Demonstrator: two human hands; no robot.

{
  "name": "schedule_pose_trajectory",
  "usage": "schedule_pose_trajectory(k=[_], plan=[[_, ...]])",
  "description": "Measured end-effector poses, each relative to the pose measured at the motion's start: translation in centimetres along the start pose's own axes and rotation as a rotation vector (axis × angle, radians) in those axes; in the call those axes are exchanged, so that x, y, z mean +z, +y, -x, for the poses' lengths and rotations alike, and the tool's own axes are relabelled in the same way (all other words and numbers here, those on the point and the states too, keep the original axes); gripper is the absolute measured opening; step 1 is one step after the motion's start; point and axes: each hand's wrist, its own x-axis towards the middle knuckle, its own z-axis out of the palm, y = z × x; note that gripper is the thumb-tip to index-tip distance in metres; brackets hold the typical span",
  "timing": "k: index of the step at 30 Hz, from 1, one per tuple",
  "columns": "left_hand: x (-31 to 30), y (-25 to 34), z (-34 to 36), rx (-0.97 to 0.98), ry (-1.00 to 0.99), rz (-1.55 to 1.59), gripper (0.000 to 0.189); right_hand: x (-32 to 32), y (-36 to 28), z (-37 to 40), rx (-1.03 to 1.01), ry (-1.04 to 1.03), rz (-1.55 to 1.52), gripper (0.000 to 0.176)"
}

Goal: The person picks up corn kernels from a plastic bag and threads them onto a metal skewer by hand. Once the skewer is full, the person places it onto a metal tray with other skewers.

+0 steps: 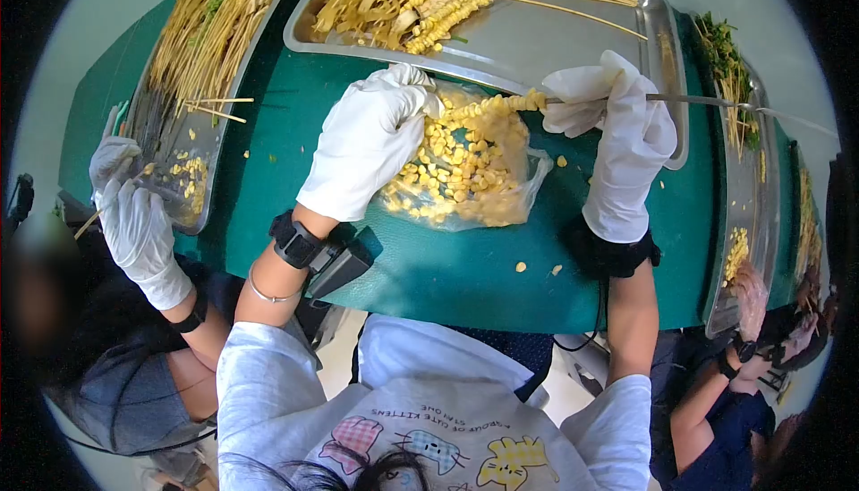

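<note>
A clear plastic bag (540,178) full of small round yellow pieces (465,169) lies in front of me on the green tabletop. Across its top runs a row of the same pieces threaded on a thin skewer (490,108). My left hand (371,137), in a white glove, is closed at the row's left end; its fingertips are partly hidden. My right hand (617,128), also gloved, pinches the skewer just right of the row. A long grey rod (698,99), seemingly the skewer's continuation, extends from behind that hand toward the right.
A metal tray (573,30) behind the bag bears several loaded skewers (447,12) and bare sticks. More trays stand at left (192,209) and right (723,298), with co-workers' hands (134,222) beside them. Loose yellow pieces (521,267) lie on the green tabletop (447,285).
</note>
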Motion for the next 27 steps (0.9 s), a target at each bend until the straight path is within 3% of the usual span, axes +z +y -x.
schedule_pose_trajectory(k=[11,17,20,23,26,27], plan=[[-0.6,0.6,-0.5,-0.161,-0.045,0.087,0.024,0.0,-0.1,-0.2,0.032,-0.064,-0.019,0.031],[-0.6,0.8,-0.4,-0.109,0.034,0.155,0.021,0.2,-0.7,-0.6,0.060,-0.059,0.005,0.029],[-0.8,0.9,-0.4,-0.152,0.022,0.179,0.024,0.5,-1.7,-1.4,0.099,-0.144,0.165,0.027],[-0.6,0.7,-0.3,-0.160,0.018,0.200,0.024,0.5,-1.4,-2.6,-0.170,-0.285,0.379,0.023],[-0.5,0.5,-0.2,-0.128,0.037,0.187,0.025,2.9,-3.9,-3.0,0.083,-0.249,0.298,0.022],[-0.4,0.4,-0.1,-0.117,0.051,0.183,0.025,3.2,-3.5,-3.3,-0.010,-0.288,0.325,0.017]])
